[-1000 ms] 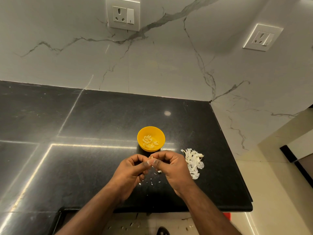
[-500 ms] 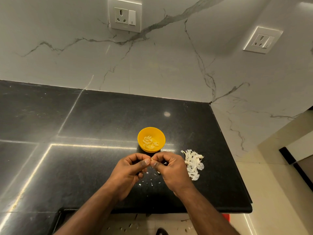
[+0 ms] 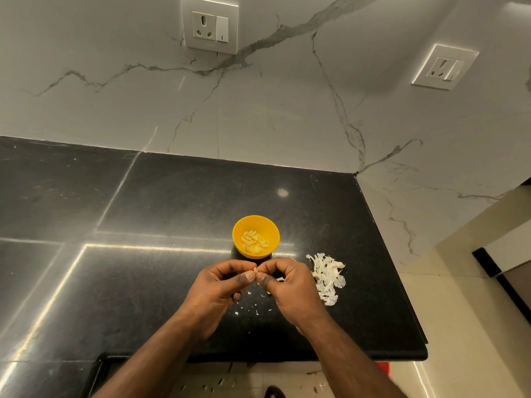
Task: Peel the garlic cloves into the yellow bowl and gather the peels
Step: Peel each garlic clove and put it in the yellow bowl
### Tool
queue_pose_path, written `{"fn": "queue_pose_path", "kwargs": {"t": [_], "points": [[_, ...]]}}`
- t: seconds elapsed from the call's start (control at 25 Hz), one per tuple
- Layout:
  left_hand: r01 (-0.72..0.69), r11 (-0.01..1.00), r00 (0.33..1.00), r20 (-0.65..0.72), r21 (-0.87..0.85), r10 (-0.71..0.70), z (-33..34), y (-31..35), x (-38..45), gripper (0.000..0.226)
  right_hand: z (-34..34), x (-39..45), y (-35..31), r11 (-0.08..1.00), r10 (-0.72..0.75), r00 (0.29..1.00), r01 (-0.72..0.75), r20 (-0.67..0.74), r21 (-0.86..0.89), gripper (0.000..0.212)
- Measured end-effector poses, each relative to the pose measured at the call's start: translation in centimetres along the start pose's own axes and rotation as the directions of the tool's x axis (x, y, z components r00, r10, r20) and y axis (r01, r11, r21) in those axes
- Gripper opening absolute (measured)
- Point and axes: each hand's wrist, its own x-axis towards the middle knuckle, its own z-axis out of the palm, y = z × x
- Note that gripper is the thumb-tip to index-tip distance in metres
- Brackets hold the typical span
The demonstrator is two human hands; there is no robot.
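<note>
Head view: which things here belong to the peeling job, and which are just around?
Job: garlic clove pinched by left hand and right hand; yellow bowl; peel pile; loose peel bits.
Not job: wall sockets; black countertop.

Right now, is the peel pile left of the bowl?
No, the peel pile lies on the counter right of the bowl.

We bring both forearms up from the near edge, angled toward each other. Our left hand (image 3: 218, 285) and right hand (image 3: 290, 285) meet at the fingertips, knuckles raised, fingers curled inward. Both thumbs point toward each other, side by side, and together they pinch one small pale piece.
</note>
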Motion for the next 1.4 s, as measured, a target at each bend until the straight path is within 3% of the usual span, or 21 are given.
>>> {"fn": "queue_pose_path", "kwargs": {"t": [0.12,0.4,0.52,0.68,0.8,0.88,1.04,1.2,1.4], "points": [[-0.006,1.0,1.0,0.01,0.001,0.006,-0.1,0.2,0.0,0.022,0.0,0.1,-0.1,1.0,0.008,1.0,-0.009,0.028,0.028,0.009],[-0.037,0.999,0.987,0.159,0.022,0.033,0.0,1.0,-0.5,0.015,-0.3,0.1,-0.1,0.946,0.119,0.974,-0.17,0.192,0.275,0.006],[-0.044,0.999,0.988,0.146,0.012,0.042,0.3,1.1,-0.3,0.015,0.1,0.1,-0.1,0.909,0.171,0.973,-0.217,0.157,0.357,0.005],[-0.009,0.999,0.999,0.053,-0.045,0.011,0.5,0.8,-0.1,0.021,0.4,0.4,-0.1,0.971,0.096,0.995,-0.097,0.013,0.22,0.007],[-0.006,1.0,0.999,0.035,-0.028,0.007,0.2,0.6,0.0,0.023,0.3,0.4,-0.1,0.993,0.041,0.999,-0.042,0.015,0.107,0.008],[-0.008,1.0,0.999,0.041,-0.027,0.009,0.1,0.7,0.0,0.02,0.3,0.4,-0.2,0.985,0.064,0.997,-0.069,0.036,0.158,0.003],[-0.005,0.999,0.998,0.056,-0.032,0.007,-0.3,0.7,0.0,0.018,0.1,0.5,-0.3,0.926,0.163,0.977,-0.199,0.136,0.322,0.008],[0.012,0.994,0.999,0.036,-0.111,-0.008,0.3,0.6,0.0,0.022,0.3,0.6,-0.3,0.793,0.278,0.934,-0.355,0.224,0.495,0.01],[0.062,0.982,0.998,0.006,-0.179,-0.062,0.5,0.4,0.3,0.023,0.2,0.6,-0.6,0.736,0.32,0.913,-0.409,0.255,0.54,0.009]]}}
